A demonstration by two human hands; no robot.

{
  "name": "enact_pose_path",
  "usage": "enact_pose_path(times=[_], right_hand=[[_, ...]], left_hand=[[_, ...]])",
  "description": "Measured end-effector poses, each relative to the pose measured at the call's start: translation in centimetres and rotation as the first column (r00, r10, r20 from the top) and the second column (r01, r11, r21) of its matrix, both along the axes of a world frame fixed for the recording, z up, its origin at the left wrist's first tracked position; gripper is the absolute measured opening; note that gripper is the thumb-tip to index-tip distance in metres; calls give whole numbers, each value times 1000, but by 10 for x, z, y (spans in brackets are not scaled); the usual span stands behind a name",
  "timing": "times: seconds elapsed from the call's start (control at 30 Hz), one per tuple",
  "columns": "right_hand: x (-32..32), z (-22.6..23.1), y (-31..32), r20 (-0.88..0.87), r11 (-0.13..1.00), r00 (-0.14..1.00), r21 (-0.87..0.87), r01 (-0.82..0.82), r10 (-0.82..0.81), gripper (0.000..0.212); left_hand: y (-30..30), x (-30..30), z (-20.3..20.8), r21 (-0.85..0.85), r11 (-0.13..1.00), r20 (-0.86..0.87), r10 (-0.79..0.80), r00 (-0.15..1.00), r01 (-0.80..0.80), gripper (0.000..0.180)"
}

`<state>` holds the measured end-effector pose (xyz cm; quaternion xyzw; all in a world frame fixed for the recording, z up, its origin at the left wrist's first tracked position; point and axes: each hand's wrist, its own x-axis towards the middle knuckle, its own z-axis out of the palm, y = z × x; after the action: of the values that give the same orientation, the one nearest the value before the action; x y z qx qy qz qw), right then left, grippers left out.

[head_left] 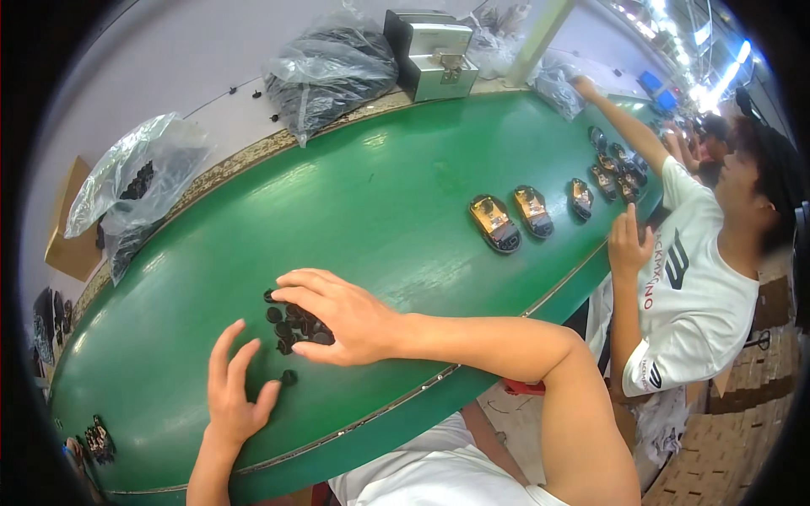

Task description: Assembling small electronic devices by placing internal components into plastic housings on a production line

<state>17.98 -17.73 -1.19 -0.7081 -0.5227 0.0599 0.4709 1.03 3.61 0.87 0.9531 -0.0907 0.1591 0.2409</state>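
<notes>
A small heap of black round parts point(293, 324), like little knobs or wheels, lies on the green table. My right hand point(346, 316) is cupped over its right side, fingers and thumb apart, hiding some of the parts. To the left of the heap is my left hand point(232, 396), its fingers spread with nothing between them. One loose black part point(288, 378) sits close to my left thumb, apart from the heap.
Oval mouse-shaped parts with copper-coloured boards point(495, 223) stand in a row toward a co-worker point(696, 261) on the right. Along the table's far edge are plastic bags of black parts point(333, 72), a metal case point(434, 59) and a cardboard box point(74, 228).
</notes>
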Motion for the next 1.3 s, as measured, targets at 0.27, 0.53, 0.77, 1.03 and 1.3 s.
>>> enact_pose_path(times=[0.27, 0.53, 0.77, 1.03, 1.3], right_hand=[[9, 6, -10, 6, 999, 999, -35, -38, 38, 65], [9, 30, -42, 96, 964, 991, -257, -66, 94, 97], [-6, 35, -66, 195, 941, 981, -331, 62, 4, 110], [-14, 28, -35, 219, 951, 972, -310, -14, 85, 113], [-23, 40, -34, 301, 952, 953, -299, 70, 24, 109]], left_hand=[[111, -64, -9, 165, 895, 45, 414, 909, -415, 42], [323, -233, -33, 574, 152, 444, 768, 461, -805, 42], [341, -226, -50, 377, 2, 535, 816, 219, -926, 40], [371, -292, -46, 187, -278, 349, 915, -201, -942, 72], [409, -284, 5, 309, -256, 19, 965, -263, -916, 101]])
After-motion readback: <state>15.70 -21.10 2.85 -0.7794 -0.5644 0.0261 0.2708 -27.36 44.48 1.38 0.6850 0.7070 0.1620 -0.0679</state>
